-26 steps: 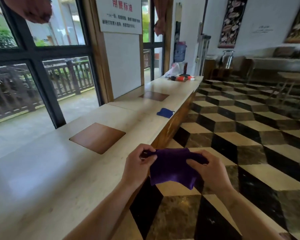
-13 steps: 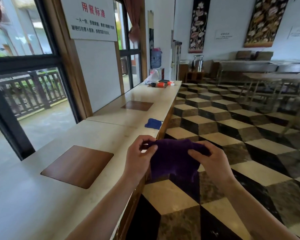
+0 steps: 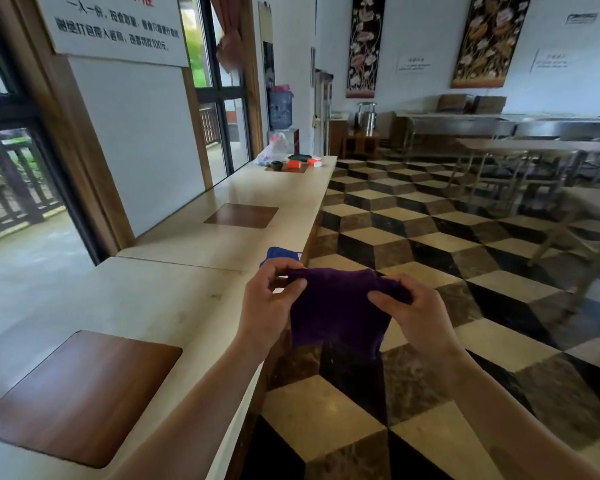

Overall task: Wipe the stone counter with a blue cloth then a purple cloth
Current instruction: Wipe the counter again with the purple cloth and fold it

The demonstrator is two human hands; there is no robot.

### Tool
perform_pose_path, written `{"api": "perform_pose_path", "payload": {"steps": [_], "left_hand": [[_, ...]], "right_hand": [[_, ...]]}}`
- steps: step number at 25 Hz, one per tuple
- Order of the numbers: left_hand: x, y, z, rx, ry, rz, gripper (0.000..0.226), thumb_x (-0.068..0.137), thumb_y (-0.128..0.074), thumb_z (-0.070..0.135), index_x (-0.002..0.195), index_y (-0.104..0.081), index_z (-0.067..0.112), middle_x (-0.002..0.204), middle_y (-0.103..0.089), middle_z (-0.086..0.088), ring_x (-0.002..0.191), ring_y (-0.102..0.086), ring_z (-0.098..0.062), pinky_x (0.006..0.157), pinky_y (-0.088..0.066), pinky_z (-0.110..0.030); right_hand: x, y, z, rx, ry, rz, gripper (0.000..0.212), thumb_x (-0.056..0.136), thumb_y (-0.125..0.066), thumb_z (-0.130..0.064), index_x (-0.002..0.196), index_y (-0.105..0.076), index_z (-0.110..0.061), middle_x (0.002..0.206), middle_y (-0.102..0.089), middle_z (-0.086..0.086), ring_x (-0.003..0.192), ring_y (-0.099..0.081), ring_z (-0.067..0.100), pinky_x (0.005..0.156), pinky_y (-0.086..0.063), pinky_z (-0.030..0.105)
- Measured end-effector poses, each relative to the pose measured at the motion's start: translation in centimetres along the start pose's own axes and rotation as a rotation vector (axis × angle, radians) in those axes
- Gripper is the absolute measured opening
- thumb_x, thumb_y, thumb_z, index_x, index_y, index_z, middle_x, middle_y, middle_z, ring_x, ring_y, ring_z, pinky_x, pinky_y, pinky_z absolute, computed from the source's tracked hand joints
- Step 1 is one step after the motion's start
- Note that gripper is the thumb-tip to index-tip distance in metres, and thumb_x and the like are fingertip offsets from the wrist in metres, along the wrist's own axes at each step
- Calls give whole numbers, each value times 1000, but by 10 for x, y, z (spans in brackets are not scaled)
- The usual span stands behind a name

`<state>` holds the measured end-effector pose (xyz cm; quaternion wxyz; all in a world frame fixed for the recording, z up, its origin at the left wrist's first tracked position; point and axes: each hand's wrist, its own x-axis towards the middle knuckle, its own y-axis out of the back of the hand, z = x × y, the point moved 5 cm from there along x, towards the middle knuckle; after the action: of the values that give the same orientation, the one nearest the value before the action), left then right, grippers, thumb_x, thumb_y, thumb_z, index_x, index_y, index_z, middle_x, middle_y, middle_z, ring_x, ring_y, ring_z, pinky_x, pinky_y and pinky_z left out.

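Pale stone forms the bench (image 3: 174, 306), which runs along the window wall on the left and away toward the far end of a dining hall with a floor (image 3: 430, 258) of black, cream and brown cube-pattern tiles. Nearest, a brown wooden inset (image 3: 80, 393) sits flush in the bench top. Just beyond it, out over the bench's front edge and the floor, both hands hold the purple cloth (image 3: 336, 313) stretched between them: the left hand (image 3: 267, 303) pinches its upper left corner between thumb and curled fingers, and the right hand (image 3: 416, 313) pinches its upper right edge the same way, so the cloth hangs down in the air, touching neither bench nor floor. Right behind the left hand, the blue cloth (image 3: 279, 254) lies bunched on the bench near its front edge, partly hidden by the fingers. Further along comes a second wooden inset (image 3: 241, 215). At the far end of the bench stand a white plastic bag (image 3: 272, 150), a small dark bowl (image 3: 276, 164) and some orange and white items too small to tell. Steel tables (image 3: 520, 147) fill the right side of the hall.
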<state>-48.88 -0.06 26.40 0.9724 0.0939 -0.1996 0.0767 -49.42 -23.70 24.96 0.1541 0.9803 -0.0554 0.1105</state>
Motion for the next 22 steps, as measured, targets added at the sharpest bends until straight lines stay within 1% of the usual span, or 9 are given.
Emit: {"api": "perform_pose_path", "payload": {"steps": [3,6,8,10,11,16,17,20,22], "left_hand": [[43,-28,-18,-16,32,9,31,90,-66,0,94,-64,31,96,-67,13,92,-62,-2,77,-54,-22],[96,-61,-30,-3,62,17,35,91,-64,-2,93,-65,32,97,-68,12,97,-62,-10,82,-55,-28],[128,-77,-35,-5,63,19,34,91,-63,-2,93,-65,32,97,-68,11,98,-63,-13,83,-56,-30],[161,-92,-43,12,63,28,34,91,-64,-1,94,-65,33,97,-68,11,97,-63,-12,82,-56,-29],[174,-97,-47,20,61,35,34,91,-64,-1,94,-65,33,97,-68,11,97,-63,-11,82,-56,-28],[247,-112,-87,12,65,54,35,92,-64,0,95,-65,35,97,-68,13,96,-63,-7,76,-55,-22],[263,-111,-97,8,65,59,35,91,-64,0,95,-65,35,98,-68,13,96,-62,-5,76,-55,-21],[311,-105,-129,-5,60,74,32,91,-64,-1,98,-65,31,99,-68,9,94,-61,-1,73,-54,-18],[346,-98,-149,-12,50,77,31,91,-64,-1,99,-64,28,100,-68,6,93,-62,-2,73,-53,-17]], "right_hand": [[53,8,17,10,6,-4,13,91,-71,-23,103,-69,-27,96,-74,-5,93,-70,13,83,-58,35],[110,21,31,43,-2,-24,13,91,-70,-21,101,-68,-29,95,-74,-6,92,-69,11,76,-56,25],[144,28,34,49,-9,-25,14,92,-70,-21,101,-67,-32,96,-74,-6,92,-69,10,72,-55,23],[179,33,39,68,-17,-19,15,92,-70,-21,101,-66,-33,96,-74,-5,91,-70,10,67,-56,22],[193,33,41,81,-20,-20,15,92,-70,-21,100,-66,-33,96,-74,-5,91,-70,10,68,-57,23],[270,20,55,107,-10,-42,20,92,-70,-19,98,-64,-38,95,-73,-6,93,-70,12,79,-60,33],[288,13,59,106,-9,-50,20,92,-69,-19,99,-64,-38,96,-72,-6,94,-69,12,79,-60,33],[344,-15,70,78,6,-71,17,92,-69,-20,100,-66,-35,96,-73,-7,92,-69,9,73,-58,25],[383,-36,75,72,13,-74,16,92,-69,-20,99,-67,-34,94,-73,-7,90,-69,9,73,-57,24]]}}
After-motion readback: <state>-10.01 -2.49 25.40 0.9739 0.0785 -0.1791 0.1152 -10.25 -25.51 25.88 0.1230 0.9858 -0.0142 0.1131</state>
